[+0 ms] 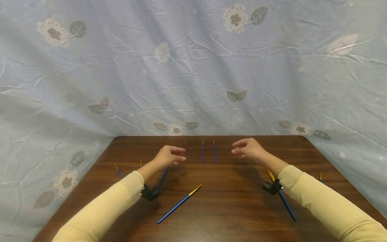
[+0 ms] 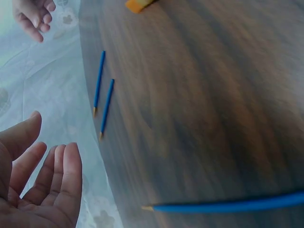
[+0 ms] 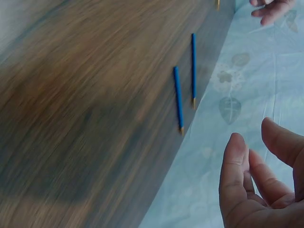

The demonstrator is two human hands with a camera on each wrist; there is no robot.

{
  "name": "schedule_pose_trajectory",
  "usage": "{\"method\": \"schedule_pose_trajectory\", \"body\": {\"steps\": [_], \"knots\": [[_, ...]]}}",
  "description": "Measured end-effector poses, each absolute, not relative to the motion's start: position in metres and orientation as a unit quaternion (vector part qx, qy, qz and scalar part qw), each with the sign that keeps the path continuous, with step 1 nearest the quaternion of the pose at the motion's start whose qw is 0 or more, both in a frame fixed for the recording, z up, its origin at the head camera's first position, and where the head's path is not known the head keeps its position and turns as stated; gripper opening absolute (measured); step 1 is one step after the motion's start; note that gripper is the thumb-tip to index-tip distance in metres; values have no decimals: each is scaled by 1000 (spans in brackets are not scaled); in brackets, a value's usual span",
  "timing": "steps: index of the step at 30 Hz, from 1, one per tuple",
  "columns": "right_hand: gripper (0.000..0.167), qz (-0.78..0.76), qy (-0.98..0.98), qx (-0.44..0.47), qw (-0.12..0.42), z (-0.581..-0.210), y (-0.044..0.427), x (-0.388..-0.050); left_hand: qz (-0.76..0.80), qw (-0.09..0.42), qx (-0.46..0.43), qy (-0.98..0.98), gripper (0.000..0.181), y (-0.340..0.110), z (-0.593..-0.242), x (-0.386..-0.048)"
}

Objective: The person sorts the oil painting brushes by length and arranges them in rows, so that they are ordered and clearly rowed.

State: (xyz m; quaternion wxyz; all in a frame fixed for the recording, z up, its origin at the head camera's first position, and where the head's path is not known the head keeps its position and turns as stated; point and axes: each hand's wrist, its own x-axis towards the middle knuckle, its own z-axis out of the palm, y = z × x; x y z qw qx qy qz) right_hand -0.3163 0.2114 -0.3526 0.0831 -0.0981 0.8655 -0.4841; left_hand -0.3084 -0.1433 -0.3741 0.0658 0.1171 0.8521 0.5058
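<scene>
My left hand [image 1: 169, 155] hovers over the table with fingers loosely bent, holding nothing. On the other side my right hand [image 1: 249, 149] is likewise raised, its thumb and fingertips apart and nothing between them. Between the hands, toward the back edge, lie two thin blue paintbrushes, a left one [image 1: 203, 154] and a right one [image 1: 215, 154], tips pointing away. The right wrist view shows the same pair, one brush [image 3: 194, 66] nearer the edge than the other [image 3: 178, 97]. A larger blue paintbrush [image 1: 181, 203] lies diagonally in front, its gold end to the upper right.
Another blue paintbrush [image 1: 163, 177] lies by my left wrist, with a thin one [image 1: 119, 170] farther left. Under my right wrist is a wide-tipped paintbrush [image 1: 287, 205]; one more brush [image 1: 321, 177] is partly hidden by the sleeve. A floral cloth [image 1: 193, 84] hangs behind the brown table [image 1: 229, 208].
</scene>
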Motion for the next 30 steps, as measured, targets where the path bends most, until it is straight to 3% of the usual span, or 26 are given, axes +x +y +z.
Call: {"method": "schedule_pose_trajectory", "body": {"steps": [21,30], "knots": [[56,-472,875,-100,41,-354,315,-287,493,7,41,869,41,-184,-395,-270],[60,-452,890,-53,36,-365,356,-283,499,-6,24,866,44,-186,-407,-266]]}}
